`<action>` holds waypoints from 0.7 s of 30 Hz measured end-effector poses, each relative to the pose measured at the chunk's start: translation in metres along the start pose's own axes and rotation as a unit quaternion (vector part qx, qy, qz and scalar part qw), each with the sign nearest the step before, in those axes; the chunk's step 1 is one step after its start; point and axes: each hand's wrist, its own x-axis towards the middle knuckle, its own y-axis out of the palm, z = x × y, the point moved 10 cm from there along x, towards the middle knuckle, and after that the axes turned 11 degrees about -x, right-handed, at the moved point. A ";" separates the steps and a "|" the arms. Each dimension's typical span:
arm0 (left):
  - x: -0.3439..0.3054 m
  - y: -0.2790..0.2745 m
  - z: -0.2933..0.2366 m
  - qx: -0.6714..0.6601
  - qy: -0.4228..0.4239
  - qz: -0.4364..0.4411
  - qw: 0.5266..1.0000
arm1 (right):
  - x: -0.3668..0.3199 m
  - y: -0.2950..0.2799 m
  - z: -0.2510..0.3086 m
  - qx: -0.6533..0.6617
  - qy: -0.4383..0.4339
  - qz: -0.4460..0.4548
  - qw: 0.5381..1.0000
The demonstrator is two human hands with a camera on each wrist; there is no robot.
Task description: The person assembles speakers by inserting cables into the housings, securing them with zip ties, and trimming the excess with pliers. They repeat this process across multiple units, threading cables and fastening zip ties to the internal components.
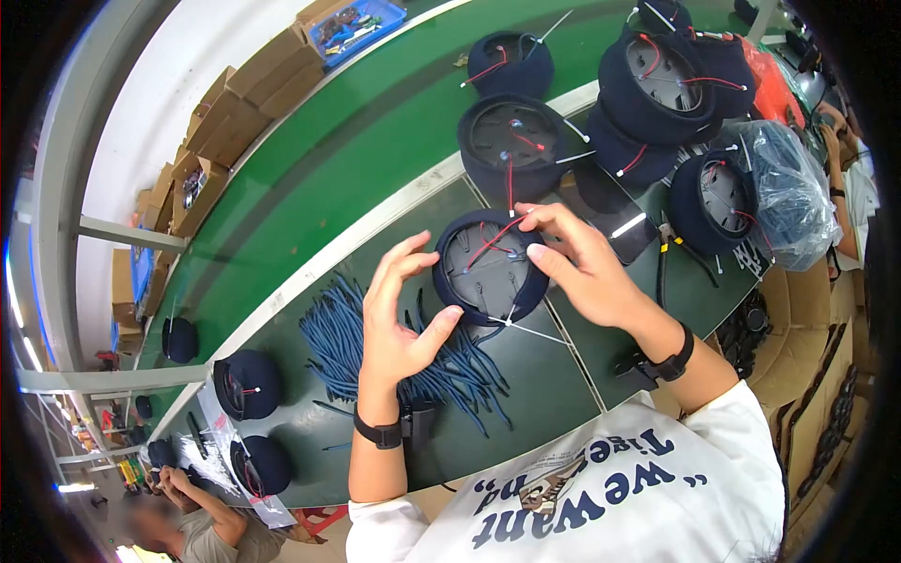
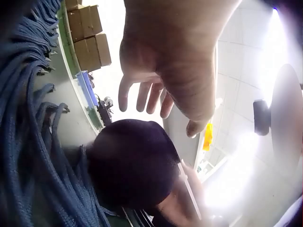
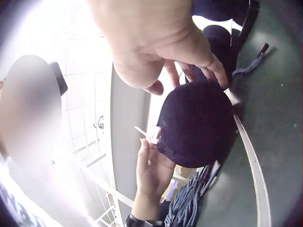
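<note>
A round navy fabric-covered shell lies before me, its grey plastic inner face and red wires upward. A white cable tie sticks out from its near edge. My left hand is spread at the shell's left side, thumb toward the rim, fingers apart from it. At the far right rim is my right hand, loosely bent, its thumb and forefinger apart, a red wire running to the forefinger. The right wrist view has its fingers at the shell's edge. Blue cords lie in a bundle beneath my left hand.
Similar shells stand at the back, with more stacked at the back right. Cutters with yellow-marked handles and a clear plastic bag lie on the right. Two shells sit at the left. Other people work at both sides.
</note>
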 end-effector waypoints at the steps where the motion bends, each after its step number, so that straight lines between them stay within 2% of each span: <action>1: -0.002 0.003 0.006 0.014 0.006 0.010 1.000 | 0.000 0.003 -0.006 0.065 0.027 0.020 0.997; 5: -0.007 0.023 0.008 0.089 0.064 0.019 0.994 | 0.001 0.010 0.004 -0.070 -0.047 -0.012 0.996; 6: -0.010 0.027 0.009 0.111 0.074 0.034 0.990 | 0.001 0.011 0.013 -0.150 -0.091 -0.034 0.984; 11: -0.011 0.035 0.009 0.128 0.103 0.071 0.984 | 0.004 0.011 0.016 -0.183 -0.115 -0.043 0.975; 13: -0.012 0.032 0.010 0.110 0.114 0.059 0.986 | 0.003 0.012 0.014 -0.201 -0.138 -0.031 0.969; 15: -0.012 0.026 0.009 0.073 0.118 0.038 0.990 | 0.003 0.012 0.007 -0.163 -0.117 -0.026 0.979; 16: -0.010 0.018 0.017 0.023 0.076 -0.027 0.996 | 0.003 0.011 0.004 -0.144 -0.107 -0.026 0.983; 19: 0.009 0.033 0.015 0.054 0.064 0.015 0.996 | 0.005 0.012 0.012 -0.111 -0.094 -0.062 0.987; 21: 0.008 0.040 0.021 0.059 0.050 0.026 0.997 | 0.007 0.018 0.012 -0.158 -0.100 -0.041 0.981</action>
